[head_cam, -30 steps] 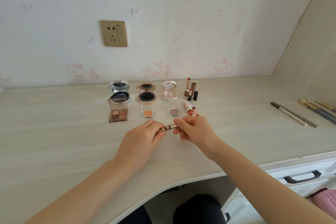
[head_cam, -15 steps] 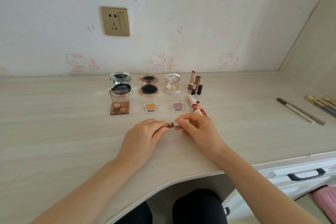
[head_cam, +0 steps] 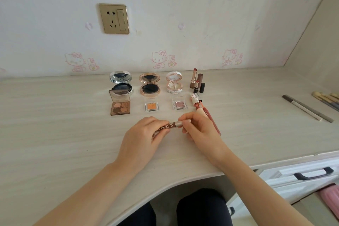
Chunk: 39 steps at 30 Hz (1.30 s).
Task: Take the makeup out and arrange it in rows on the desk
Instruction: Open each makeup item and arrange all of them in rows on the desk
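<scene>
Both hands hold a brown makeup pen with white letters point(head_cam: 169, 126) just above the desk point(head_cam: 55, 134). My left hand point(head_cam: 145, 134) grips its barrel. My right hand point(head_cam: 200, 128) pinches its silver end. Behind them stand rows of makeup: a silver compact point(head_cam: 121, 83), a rose-gold compact point(head_cam: 149, 84), a white compact point(head_cam: 174, 83), a brown eyeshadow palette point(head_cam: 120, 105), an orange single shadow point(head_cam: 151, 105), a pink single shadow point(head_cam: 178, 104) and upright lipsticks point(head_cam: 197, 82). A pink pencil point(head_cam: 211, 117) lies beside my right hand.
Grey pencils point(head_cam: 308, 108) and gold-tipped brushes point(head_cam: 328, 99) lie at the desk's right end. A white drawer with a black handle point(head_cam: 313, 173) sits below the desk edge at right. A wall socket point(head_cam: 114, 18) is behind.
The pen stays held by both hands, with the right-hand fingers shifted slightly on its silver end. The camera view has tilted a little.
</scene>
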{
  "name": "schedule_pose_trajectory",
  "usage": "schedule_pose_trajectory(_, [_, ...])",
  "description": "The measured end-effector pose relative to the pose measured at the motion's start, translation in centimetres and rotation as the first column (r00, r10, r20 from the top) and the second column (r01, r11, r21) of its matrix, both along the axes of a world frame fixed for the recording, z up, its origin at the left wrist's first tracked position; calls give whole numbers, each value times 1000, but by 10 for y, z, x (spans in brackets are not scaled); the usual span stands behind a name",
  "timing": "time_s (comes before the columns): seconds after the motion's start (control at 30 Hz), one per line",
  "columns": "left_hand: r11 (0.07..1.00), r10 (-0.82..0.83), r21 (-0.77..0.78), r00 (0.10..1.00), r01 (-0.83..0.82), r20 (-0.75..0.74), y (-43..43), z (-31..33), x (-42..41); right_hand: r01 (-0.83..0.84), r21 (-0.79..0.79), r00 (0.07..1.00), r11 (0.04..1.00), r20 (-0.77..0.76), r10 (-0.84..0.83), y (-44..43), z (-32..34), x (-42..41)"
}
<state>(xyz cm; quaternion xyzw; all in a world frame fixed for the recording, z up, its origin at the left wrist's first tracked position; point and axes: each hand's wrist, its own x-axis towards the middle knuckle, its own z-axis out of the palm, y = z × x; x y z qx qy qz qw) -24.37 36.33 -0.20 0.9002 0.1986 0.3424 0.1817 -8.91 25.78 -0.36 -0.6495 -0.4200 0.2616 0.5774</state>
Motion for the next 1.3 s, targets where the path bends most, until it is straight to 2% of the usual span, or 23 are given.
schedule_pose_trajectory(0.1, [1000, -17, -25, 1000, 17, 12, 0, 0, 1, -24, 47, 1000, 999, 1, 24, -4, 0, 3])
schedule_pose_trajectory(0.23, [999, -33, -25, 999, 34, 42, 1, -1, 1, 30, 36, 999, 999, -23, -30, -2, 1, -1])
schedule_pose_trajectory(0.37, [999, -30, -27, 999, 31, 40, 1, -1, 1, 27, 23, 994, 999, 102, -29, 1, 0, -2])
schedule_pose_trajectory(0.47, [995, -35, -92, 997, 41, 63, 3, -2, 2, -2, 53, 991, 999, 135, -6, -3, 0, -1])
schedule_pose_trajectory(0.53, [993, -34, -110, 996, 43, 83, 5, -2, 2, 4, 65, 995, 998, 100, -11, -3, -1, -1])
schedule_pose_trajectory(0.67, [993, -41, -108, 995, 51, 91, 4, -1, 2, 117, 48, 991, 992, -74, -113, 1, 2, -3])
schedule_pose_trajectory(0.83, [993, -29, -111, 995, 39, 93, 5, -2, 2, 42, 58, 999, 997, 18, -43, -1, -2, -1])
schedule_pose_trajectory(0.9, [994, -34, -102, 996, 42, 85, 5, -1, 2, 13, 90, 1000, 996, -9, -12, -2, -1, 1])
schedule_pose_trajectory(1.03, [991, -55, -114, 994, 66, 98, 4, -1, 1, 45, 108, 987, 993, -157, -28, 1, 1, -3])
schedule_pose_trajectory(1.17, [992, -52, -107, 994, 61, 92, 4, -1, 1, 16, 57, 1000, 998, -26, -14, 0, 0, -3])
schedule_pose_trajectory(1.3, [991, -38, -126, 993, 52, 111, 5, -1, 1, -41, 108, 991, 993, -125, 54, -4, -1, 0])
